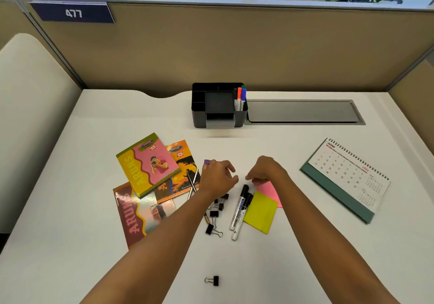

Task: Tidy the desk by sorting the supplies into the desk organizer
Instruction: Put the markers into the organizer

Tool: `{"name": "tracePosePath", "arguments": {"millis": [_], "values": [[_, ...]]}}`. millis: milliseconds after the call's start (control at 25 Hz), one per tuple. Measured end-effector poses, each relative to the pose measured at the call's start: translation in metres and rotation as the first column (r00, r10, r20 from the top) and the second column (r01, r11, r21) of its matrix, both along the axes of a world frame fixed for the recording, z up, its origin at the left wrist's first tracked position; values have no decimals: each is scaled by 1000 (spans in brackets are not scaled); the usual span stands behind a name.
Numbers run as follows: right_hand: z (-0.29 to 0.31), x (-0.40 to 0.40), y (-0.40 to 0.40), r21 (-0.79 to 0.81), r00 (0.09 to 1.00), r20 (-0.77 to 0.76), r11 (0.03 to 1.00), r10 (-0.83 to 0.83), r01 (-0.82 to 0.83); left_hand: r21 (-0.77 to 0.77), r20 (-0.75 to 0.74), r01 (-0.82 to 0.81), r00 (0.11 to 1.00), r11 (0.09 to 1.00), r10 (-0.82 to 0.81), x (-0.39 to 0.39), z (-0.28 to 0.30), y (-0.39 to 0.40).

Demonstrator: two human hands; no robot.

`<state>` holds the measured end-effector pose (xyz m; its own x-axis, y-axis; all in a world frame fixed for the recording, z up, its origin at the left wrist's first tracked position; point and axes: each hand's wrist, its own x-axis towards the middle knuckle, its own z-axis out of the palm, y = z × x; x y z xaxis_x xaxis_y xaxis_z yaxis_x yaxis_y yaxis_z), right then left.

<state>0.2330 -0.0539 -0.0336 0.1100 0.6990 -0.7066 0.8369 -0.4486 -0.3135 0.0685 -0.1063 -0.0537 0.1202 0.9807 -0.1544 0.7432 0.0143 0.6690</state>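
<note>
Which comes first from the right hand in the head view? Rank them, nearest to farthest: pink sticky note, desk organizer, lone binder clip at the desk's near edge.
From the right hand:
1. Pink sticky note, directly beneath its fingers.
2. Desk organizer, behind, at the desk's back.
3. Lone binder clip, near edge, between the forearms.

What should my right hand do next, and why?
Probably lower the right hand onto the black markers just below it and grip one. It hovers there holding nothing, and three markers already stand in the organizer, so these likely join them.
</note>
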Motion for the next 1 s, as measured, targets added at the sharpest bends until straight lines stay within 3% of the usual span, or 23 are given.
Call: {"name": "tracePosePath", "arguments": {"millis": [160, 400, 640, 1000], "values": [[-2, 7, -20, -24, 998, 51, 999, 42, -41, -152, -320, 221, 911, 963, -260, 9, -10, -5], [-5, 15, -27, -59, 1000, 14, 998, 3, -2, -268, -459, 229, 824, 936, -333, 26, -20, -11], [-14, 6, -42, -164, 1000, -19, 986, -5, 2, -234, -448, 151, 860, 961, -244, 30, -27, -18], [-20, -6, -43, -5, 998, 56, 1000, -12, 12, -187, -275, -11, 961, 982, -42, 18, -24, -17]]}}
